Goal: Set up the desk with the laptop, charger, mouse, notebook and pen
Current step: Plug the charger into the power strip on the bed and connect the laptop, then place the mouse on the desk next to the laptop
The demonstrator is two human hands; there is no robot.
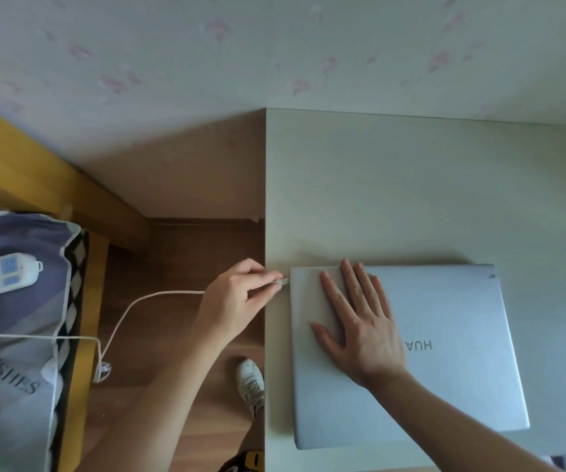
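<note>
A closed silver laptop (445, 352) lies on the pale desk (377, 185) near its left edge. My right hand (360, 321) rests flat on the lid, fingers spread. My left hand (237, 298) pinches the plug of the white charger cable (131, 310) and holds its tip right at the laptop's left side. The cable runs left from my hand, loops down over the floor and crosses the bed. No mouse, notebook or pen is in view.
A white power strip (2, 274) lies on a grey-blue pillow (12, 335) on the bed at the left, with a yellow wooden bed frame (87, 318). Brown wood floor (186, 253) separates bed and desk; a white shoe (251, 383) stands there. Flowered wallpaper is behind.
</note>
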